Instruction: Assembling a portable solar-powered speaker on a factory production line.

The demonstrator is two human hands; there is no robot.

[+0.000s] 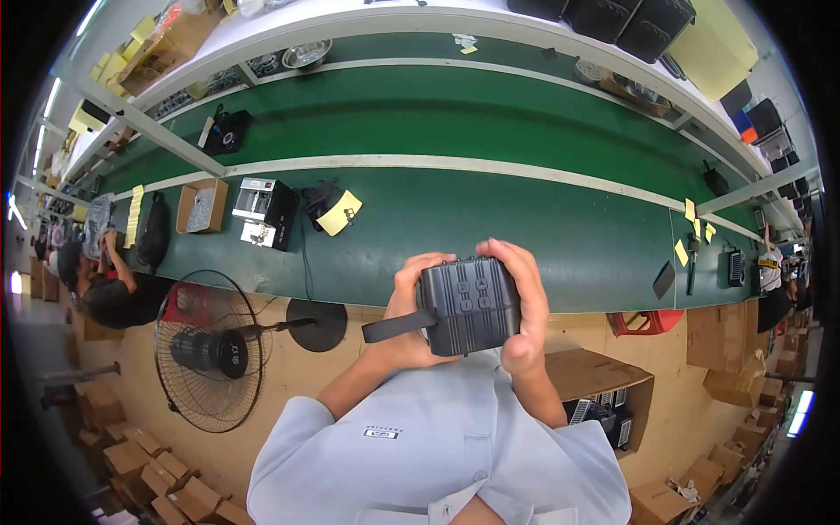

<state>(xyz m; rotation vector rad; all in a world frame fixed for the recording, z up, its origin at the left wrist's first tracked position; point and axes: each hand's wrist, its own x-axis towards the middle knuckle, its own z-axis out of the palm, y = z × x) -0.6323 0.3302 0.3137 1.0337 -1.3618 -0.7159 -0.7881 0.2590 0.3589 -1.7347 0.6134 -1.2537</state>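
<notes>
A black, box-shaped portable speaker with ribbed grooves and a cluster of buttons is held up before my chest, at the near edge of the workbench. Its black strap sticks out to the left, across my left hand. That hand grips the speaker's left side, partly hidden behind the strap and the casing. On the opposite side my right hand is wrapped round it, thumb toward me and fingers over the far edge. The underside of the speaker is out of sight.
On the green bench to the left stand a black and silver machine and an open carton. A wire-caged fan stands at lower left. Beside me at right is a cardboard box holding black units. A co-worker sits far left.
</notes>
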